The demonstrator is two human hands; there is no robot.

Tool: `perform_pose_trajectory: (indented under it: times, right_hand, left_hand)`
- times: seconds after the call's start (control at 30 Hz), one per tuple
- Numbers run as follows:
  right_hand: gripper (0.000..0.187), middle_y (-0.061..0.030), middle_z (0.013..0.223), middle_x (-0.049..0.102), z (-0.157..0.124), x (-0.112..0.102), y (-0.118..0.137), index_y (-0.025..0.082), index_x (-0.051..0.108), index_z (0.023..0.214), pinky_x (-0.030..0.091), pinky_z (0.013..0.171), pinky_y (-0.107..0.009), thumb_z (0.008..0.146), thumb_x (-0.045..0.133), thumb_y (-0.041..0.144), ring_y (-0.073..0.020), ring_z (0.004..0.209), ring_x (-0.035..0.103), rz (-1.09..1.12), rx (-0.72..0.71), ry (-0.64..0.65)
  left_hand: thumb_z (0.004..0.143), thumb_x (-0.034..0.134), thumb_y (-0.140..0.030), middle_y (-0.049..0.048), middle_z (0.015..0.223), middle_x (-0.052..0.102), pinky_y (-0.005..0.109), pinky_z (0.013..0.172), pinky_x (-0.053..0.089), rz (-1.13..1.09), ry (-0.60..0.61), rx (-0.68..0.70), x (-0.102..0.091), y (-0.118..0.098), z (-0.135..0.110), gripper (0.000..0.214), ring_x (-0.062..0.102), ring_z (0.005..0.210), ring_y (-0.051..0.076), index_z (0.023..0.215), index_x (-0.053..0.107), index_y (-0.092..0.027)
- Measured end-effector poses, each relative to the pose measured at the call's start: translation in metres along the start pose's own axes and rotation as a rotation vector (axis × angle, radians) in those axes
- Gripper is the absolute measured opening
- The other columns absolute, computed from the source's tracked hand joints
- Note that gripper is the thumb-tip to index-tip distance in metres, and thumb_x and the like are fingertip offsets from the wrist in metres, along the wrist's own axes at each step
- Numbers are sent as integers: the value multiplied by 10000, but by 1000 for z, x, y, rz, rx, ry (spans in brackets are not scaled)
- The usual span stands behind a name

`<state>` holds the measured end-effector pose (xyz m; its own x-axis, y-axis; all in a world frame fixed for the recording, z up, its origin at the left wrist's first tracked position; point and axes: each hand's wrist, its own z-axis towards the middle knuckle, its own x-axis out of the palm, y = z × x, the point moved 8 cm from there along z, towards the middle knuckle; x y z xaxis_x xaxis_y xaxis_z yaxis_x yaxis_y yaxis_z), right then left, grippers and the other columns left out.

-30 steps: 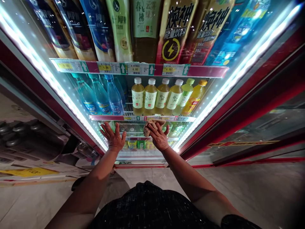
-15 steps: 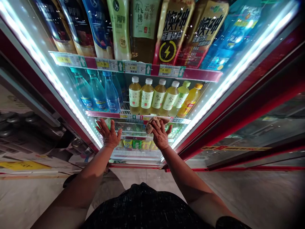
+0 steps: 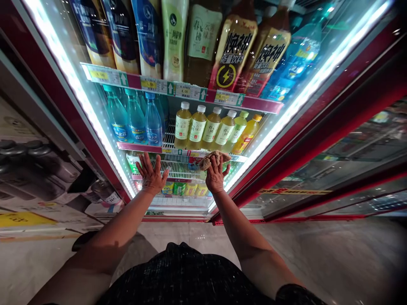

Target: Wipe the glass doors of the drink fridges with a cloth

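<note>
I face a lit drinks cooler with a glass door. My left hand (image 3: 151,173) lies flat on the glass with its fingers spread, in front of a wire shelf (image 3: 178,168). My right hand (image 3: 216,174) presses a crumpled tan cloth (image 3: 213,159) against the glass, just below the shelf of yellow-green tea bottles (image 3: 210,129). Blue water bottles (image 3: 136,123) stand to the left of the tea on the same shelf.
Large bottles fill the top shelf above a strip of price tags (image 3: 178,89). Small cans (image 3: 182,188) sit on the bottom shelf. A red door frame (image 3: 318,135) runs along the right, another cooler stands at left (image 3: 38,169), and tiled floor (image 3: 318,254) lies below.
My view has shifted slightly to the left and up. Both hands stay on the glass; the right hand with the cloth has slid a little to the right along the shelf edge.
</note>
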<state>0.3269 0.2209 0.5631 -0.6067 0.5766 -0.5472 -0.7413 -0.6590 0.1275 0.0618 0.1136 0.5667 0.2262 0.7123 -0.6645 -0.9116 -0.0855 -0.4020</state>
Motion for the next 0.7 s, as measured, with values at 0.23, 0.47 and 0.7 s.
perform_pose_trajectory:
  times: [0.23,0.47,0.7]
  right_hand:
    - [653,-147,1665,411,-2,5,-8,201,536,1514,45,1254,-679,890,377,92,-272,1630,122,-80,315,171]
    - [609,-165,1720,282,14,-15,-17,164,467,1553,82,1251,-669,964,315,176,-280,1615,155,-96,532,214]
    - [646,-175,1735,222,4,-25,-21,193,335,1623,113,1240,-685,983,309,283,-277,1616,154,-5,790,97]
  left_hand:
    - [946,624,-400,51,1766,-85,715,1242,-82,-8,129,170,4,-49,21,670,-168,1593,405,1583,421,-359]
    - [915,677,-370,22,1745,-138,749,1202,-135,14,311,117,14,-53,30,787,-184,1573,420,1607,309,-438]
    - [874,720,-297,-5,1726,-199,748,1193,-161,11,396,141,15,-53,30,925,-293,1523,399,1630,205,-438]
